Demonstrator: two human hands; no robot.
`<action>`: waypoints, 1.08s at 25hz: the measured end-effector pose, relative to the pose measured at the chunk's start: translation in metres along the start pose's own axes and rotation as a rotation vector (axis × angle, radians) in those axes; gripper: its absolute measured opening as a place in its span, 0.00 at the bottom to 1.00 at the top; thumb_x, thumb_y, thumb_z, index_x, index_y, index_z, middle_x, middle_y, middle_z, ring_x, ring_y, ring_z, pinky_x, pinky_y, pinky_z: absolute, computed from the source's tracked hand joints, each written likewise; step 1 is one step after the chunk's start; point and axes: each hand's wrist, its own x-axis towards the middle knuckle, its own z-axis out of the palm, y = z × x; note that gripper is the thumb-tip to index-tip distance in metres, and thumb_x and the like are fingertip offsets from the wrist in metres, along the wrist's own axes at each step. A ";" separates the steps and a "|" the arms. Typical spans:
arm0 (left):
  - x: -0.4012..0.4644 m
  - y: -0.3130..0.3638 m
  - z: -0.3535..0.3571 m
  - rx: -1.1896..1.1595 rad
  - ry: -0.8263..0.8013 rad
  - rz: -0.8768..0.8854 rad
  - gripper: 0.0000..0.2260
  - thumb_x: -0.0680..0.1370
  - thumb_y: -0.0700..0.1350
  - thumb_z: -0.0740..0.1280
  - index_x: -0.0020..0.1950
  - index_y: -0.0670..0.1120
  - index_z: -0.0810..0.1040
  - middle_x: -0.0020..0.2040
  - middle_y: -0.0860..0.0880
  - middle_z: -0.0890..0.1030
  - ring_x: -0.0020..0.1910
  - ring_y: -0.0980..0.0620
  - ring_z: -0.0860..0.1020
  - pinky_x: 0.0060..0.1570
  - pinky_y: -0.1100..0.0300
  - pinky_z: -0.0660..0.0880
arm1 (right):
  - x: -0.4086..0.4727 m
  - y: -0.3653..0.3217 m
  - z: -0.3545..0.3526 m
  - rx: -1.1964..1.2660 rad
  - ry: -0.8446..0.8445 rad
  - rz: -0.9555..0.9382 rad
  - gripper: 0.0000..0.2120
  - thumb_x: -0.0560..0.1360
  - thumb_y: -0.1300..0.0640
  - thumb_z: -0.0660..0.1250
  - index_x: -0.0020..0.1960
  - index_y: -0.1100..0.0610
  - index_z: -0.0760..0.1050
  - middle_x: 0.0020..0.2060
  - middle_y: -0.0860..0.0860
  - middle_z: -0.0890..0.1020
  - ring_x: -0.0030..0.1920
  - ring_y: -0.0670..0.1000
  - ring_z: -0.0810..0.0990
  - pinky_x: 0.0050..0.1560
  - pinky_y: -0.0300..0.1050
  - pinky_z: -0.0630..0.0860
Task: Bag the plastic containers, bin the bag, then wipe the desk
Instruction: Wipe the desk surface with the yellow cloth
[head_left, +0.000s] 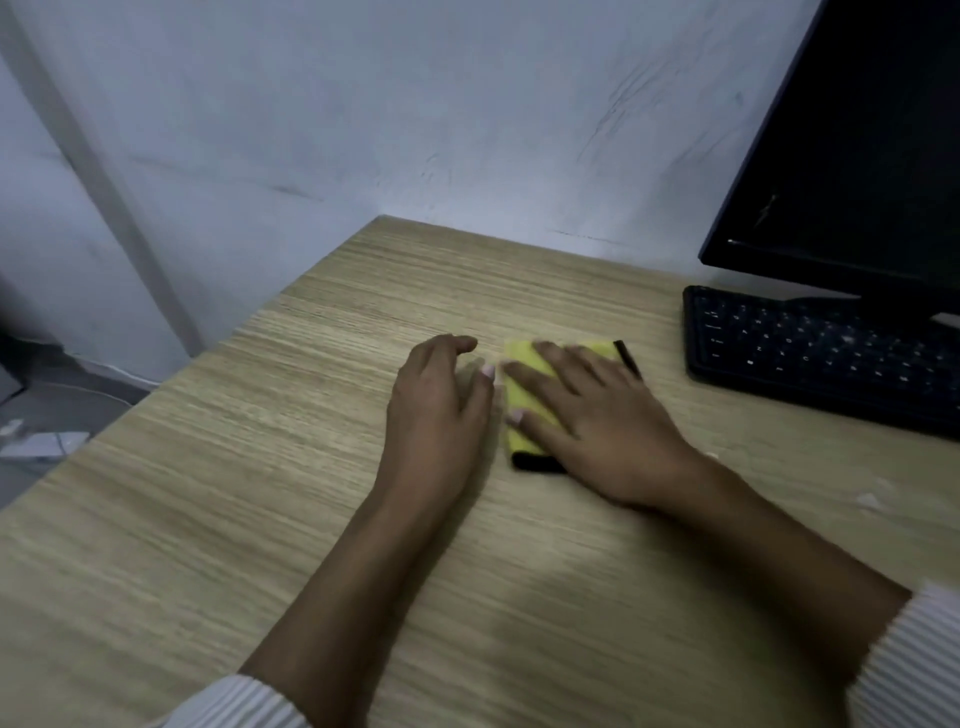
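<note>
two bare hands on a wooden bench, the right one flat on a yellow cloth.

nearest, two ribbed white sleeves (906, 670) sit at the lower corners, forearms reaching up across the bench (208, 493). the left hand (439, 410) rests on the wood just left of the cloth, its grip loose and empty, fingers slightly curled. the right hand (602, 421) lies palm down on the yellow cloth (522, 395), grip open, fingers spread flat over it rather than closed around it; the cloth is folded, black-edged, and lies flat mid-bench. a few small white scraps (868, 500) lie on the wood to the right. further right a black keyboard (821, 353) sits under a dark monitor (852, 156), with a pale wall (363, 104) behind the bench.
</note>
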 end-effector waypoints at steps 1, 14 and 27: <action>0.000 -0.001 0.001 0.005 -0.002 0.004 0.13 0.80 0.46 0.63 0.64 0.45 0.74 0.62 0.49 0.76 0.62 0.53 0.73 0.58 0.65 0.66 | 0.012 0.017 -0.001 -0.010 -0.020 0.088 0.33 0.73 0.30 0.36 0.76 0.37 0.46 0.79 0.45 0.49 0.78 0.51 0.48 0.75 0.52 0.46; 0.002 -0.002 0.001 -0.018 0.021 -0.027 0.13 0.80 0.48 0.62 0.63 0.46 0.75 0.62 0.50 0.76 0.62 0.53 0.73 0.61 0.60 0.68 | -0.002 0.013 -0.006 -0.015 -0.072 0.068 0.31 0.74 0.31 0.38 0.76 0.36 0.45 0.78 0.44 0.47 0.78 0.50 0.45 0.76 0.53 0.45; -0.001 -0.006 0.005 0.052 -0.037 0.038 0.12 0.79 0.47 0.64 0.60 0.47 0.77 0.62 0.49 0.76 0.63 0.52 0.73 0.57 0.64 0.66 | -0.061 -0.012 -0.016 0.009 -0.117 -0.097 0.30 0.74 0.31 0.37 0.75 0.34 0.40 0.78 0.41 0.40 0.77 0.45 0.38 0.75 0.48 0.37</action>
